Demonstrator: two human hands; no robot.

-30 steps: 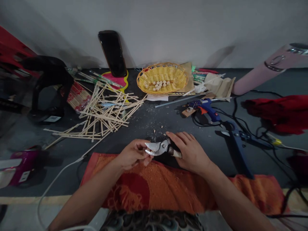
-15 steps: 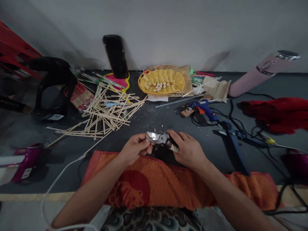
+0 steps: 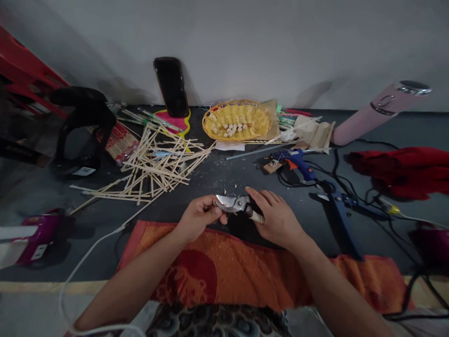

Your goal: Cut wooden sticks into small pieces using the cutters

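Note:
In my right hand (image 3: 277,216) are pruning shears (image 3: 235,203), fingers wrapped round the pale handles and blades pointing left. My left hand (image 3: 200,216) is pinched closed right at the blade tips; what sits between its fingers is too small to make out. Small cut bits (image 3: 230,189) and crumbs lie on the dark table just beyond the shears. Farther back, a yellow wicker basket (image 3: 213,122) holds several little pale pieces (image 3: 234,129). A loose heap of thin wooden sticks (image 3: 157,168) spreads to the left of my hands.
An orange towel (image 3: 245,267) lies along the front edge. To the right are a blue glue gun (image 3: 298,164), a dark blue cutting tool (image 3: 338,210), cables, a red cloth (image 3: 403,171) and a pink bottle (image 3: 372,114). A phone (image 3: 171,86) leans on the wall; a black stand (image 3: 79,126) is left.
The view has shifted slightly. My right hand's fingers look a little more extended on the shears' handles. Both hands stay in nearly the same place, with the blades still at my left fingertips.

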